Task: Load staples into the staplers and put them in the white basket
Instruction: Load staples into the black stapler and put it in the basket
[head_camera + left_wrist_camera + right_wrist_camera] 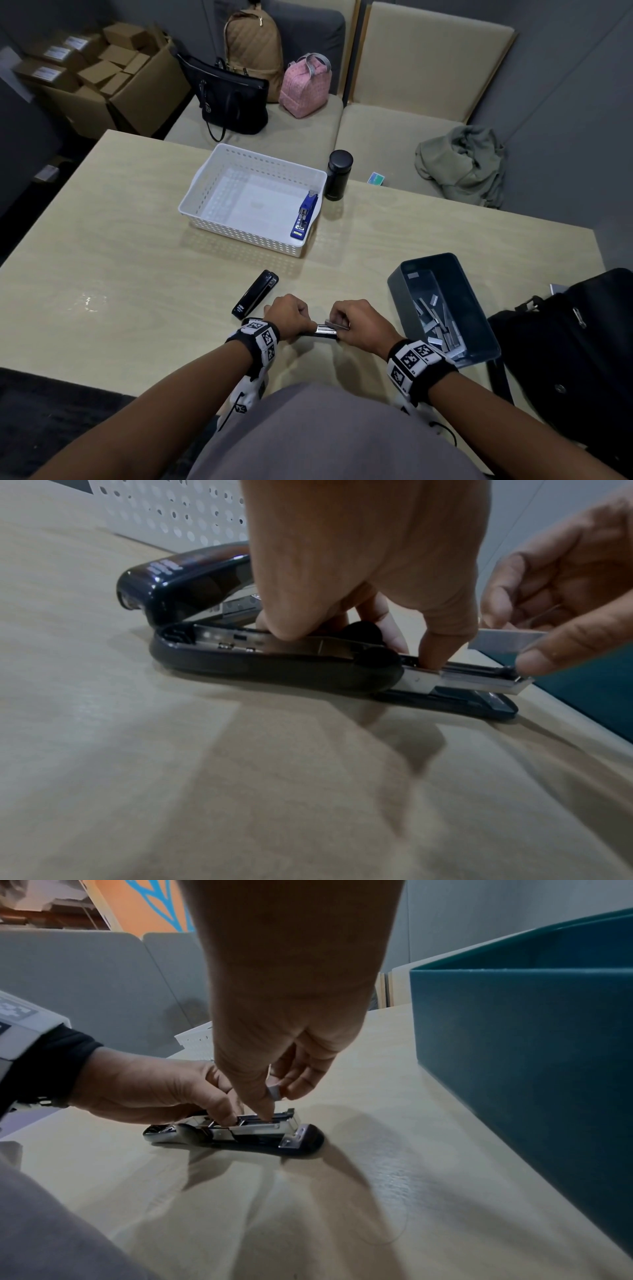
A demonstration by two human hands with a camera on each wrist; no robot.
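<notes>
A black stapler lies open on the table close to my body, its metal magazine bared. My left hand grips it at the hinge end, fingertips pressed into the channel. My right hand pinches a staple strip just above the magazine's front, one fingertip touching the magazine. A second black stapler lies closed just beyond my left hand. A blue stapler lies inside the white basket.
A blue-grey bin holding several staple strips stands right of my hands. A black bottle stands at the basket's far right corner. A black bag lies at the table's right edge. Bags sit on the bench behind.
</notes>
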